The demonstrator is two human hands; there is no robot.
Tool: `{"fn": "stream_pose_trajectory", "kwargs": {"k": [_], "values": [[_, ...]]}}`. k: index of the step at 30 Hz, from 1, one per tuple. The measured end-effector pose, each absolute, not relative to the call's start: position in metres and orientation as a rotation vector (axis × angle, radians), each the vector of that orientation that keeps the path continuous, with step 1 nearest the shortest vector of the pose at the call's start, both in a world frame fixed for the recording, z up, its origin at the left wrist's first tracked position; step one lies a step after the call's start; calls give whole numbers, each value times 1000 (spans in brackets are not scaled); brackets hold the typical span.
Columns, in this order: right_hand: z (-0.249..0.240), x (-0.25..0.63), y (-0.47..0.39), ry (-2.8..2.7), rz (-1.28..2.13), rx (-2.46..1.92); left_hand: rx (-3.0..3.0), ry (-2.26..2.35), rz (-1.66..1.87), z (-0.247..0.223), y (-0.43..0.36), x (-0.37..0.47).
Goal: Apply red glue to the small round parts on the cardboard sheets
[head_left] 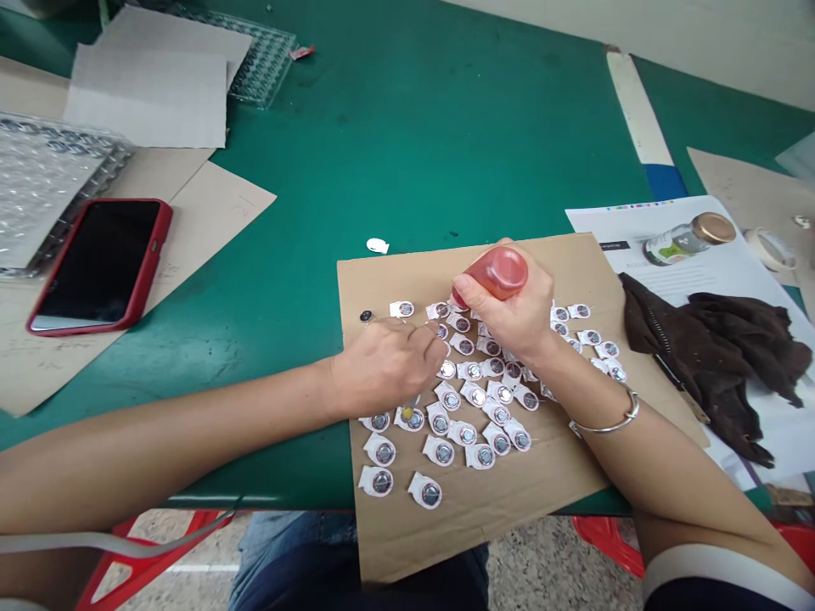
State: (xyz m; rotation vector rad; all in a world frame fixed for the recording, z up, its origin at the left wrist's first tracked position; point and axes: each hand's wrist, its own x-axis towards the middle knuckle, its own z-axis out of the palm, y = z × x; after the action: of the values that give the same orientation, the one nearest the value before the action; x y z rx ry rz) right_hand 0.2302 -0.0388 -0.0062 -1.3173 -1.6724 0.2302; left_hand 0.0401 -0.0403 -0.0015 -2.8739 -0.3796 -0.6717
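Red bottle [503, 271] in right grip [525, 304], white pieces [473, 393]

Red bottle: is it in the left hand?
No, the right hand grips the red bottle, while the left hand is over the cardboard sheet with the white parts.

Here's a silver-coloured open bangle [611, 428] circling the right wrist [589, 403], plain and rounded! Further up, a dark navy sleeve [719, 591] finishes in a broad white band [706, 564]. And below, faded blue jeans [273, 543] beside very dark cloth [344, 577] over the lap!
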Motion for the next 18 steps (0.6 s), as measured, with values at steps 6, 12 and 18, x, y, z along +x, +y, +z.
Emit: {"fn": "stream_pose_trajectory", "kwargs": {"k": [6,12,18], "values": [[-6,231,-39,-1687,226,-1318,-2918,-402,-649,0,-39,40],[-5,231,-39,-1695,194,-1335,-2997,-490,-568,2,-35,36],[-4,231,-40,-1703,207,-1329,-3159,-505,-404,5,-28,30]]}}
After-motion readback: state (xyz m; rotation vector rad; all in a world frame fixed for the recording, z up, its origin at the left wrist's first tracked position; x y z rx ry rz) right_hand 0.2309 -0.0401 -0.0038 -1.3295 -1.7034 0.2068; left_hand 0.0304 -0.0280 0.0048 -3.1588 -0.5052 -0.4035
